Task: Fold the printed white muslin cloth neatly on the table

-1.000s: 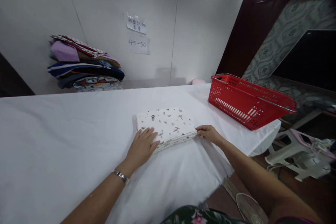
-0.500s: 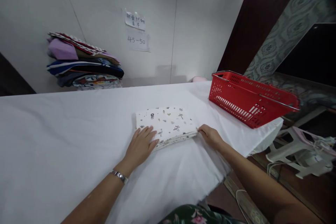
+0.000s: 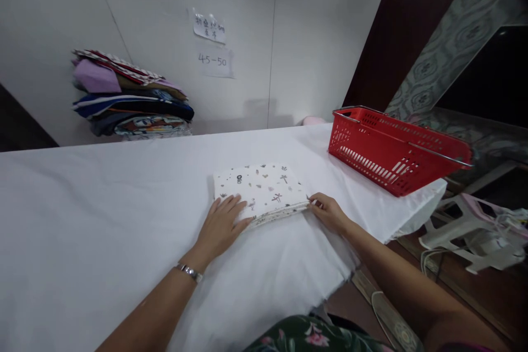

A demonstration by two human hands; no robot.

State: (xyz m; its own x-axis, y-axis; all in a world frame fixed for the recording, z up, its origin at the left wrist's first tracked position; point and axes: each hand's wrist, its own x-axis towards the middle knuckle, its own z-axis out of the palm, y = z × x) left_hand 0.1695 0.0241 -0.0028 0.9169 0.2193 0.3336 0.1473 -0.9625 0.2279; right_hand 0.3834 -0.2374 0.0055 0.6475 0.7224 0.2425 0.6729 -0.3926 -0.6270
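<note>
A white cloth (image 3: pixel 264 187) printed with small palm trees and leaves lies on the table, folded into a thick rectangle with its layers showing along the near edge. My left hand (image 3: pixel 224 225) rests flat on its near left corner, fingers spread. At the near right corner, my right hand (image 3: pixel 328 212) has thumb and fingers closed on the edge of the cloth. A metal watch or bracelet circles my left wrist.
White fabric covers the table (image 3: pixel 124 203). A red plastic basket (image 3: pixel 396 148) with metal handles stands at the right. Behind the table's left side is a stack of folded fabrics (image 3: pixel 134 96). A white stool (image 3: pixel 466 231) stands beyond the right edge.
My right hand has loosened slightly at the cloth's corner, its fingers spread a little more over the edge. My left hand stays in place. The view has shifted slightly.
</note>
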